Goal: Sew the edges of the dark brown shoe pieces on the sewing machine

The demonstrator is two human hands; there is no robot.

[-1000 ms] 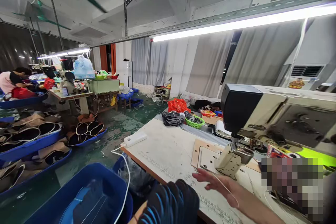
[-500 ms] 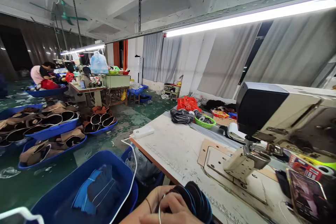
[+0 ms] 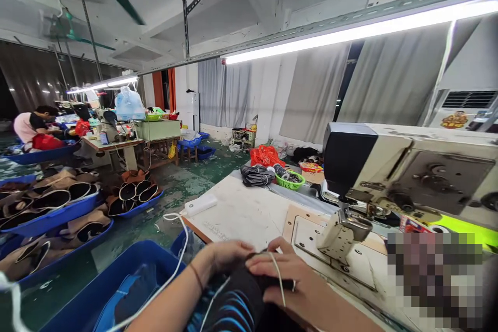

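Note:
Both hands rest on a bundle of black and blue fabric pieces (image 3: pixel 237 303) at the near edge of the white sewing table (image 3: pixel 241 212). My left hand (image 3: pixel 225 253) grips the bundle's far side with curled fingers. My right hand (image 3: pixel 290 277) lies over the top of it, fingers pressed down, with a white string (image 3: pixel 277 272) running across the fingers. The sewing machine (image 3: pixel 408 171) stands just to the right, its presser foot (image 3: pixel 342 233) a short way beyond my right hand.
A blue bin (image 3: pixel 128 290) with blue pieces sits below left of the table. More blue trays of shoe uppers (image 3: pixel 50 207) lie on the green floor. A white power bank (image 3: pixel 200 205), green basket (image 3: pixel 290 180) and black bundle (image 3: pixel 254 174) sit on the table. Another person (image 3: pixel 29 127) works far left.
The bundle came up onto the table edge. My right hand went from reaching toward the machine to pressing down on the bundle beside my left hand. The view swung right, then back.

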